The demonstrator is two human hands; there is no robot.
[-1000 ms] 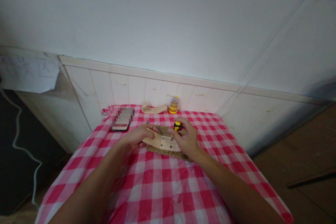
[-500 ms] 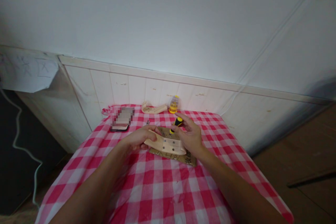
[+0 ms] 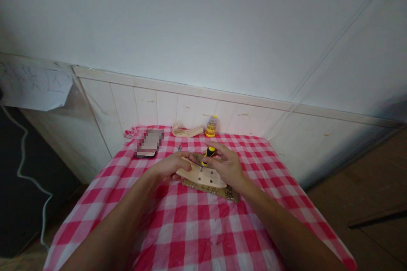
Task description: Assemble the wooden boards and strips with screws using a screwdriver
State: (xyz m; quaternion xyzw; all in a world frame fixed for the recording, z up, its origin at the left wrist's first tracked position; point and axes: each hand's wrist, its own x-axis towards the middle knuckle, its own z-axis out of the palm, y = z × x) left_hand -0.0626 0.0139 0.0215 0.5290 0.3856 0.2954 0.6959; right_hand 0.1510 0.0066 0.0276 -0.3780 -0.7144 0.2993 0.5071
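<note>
A pale wooden piece (image 3: pixel 190 173) with several screws or screw holes lies over a flat brown sheet (image 3: pixel 219 193) with dark writing. My left hand (image 3: pixel 170 166) is closed on its left end. In my right hand (image 3: pixel 228 161) is a black and yellow screwdriver (image 3: pixel 209 155), tilted, gripped between thumb and fingers. Its tip points down at the upper left screw (image 3: pixel 201 170) of the wooden piece; whether it sits in the screw head I cannot tell. The right fingers cover part of the wood's right end.
Behind, by the wall, stand a second curved wooden piece (image 3: pixel 188 131) and a yellow-capped clear container (image 3: pixel 211 127). A phone (image 3: pixel 149 144), partly blurred, lies at the back left. A small metal item (image 3: pixel 179 148) is beyond my left hand. A red-white checked cloth (image 3: pixel 178 228) covers the table.
My right hand has moved the screwdriver left and down, from above the brown sheet to a screw on the wooden piece. My left hand keeps its hold.
</note>
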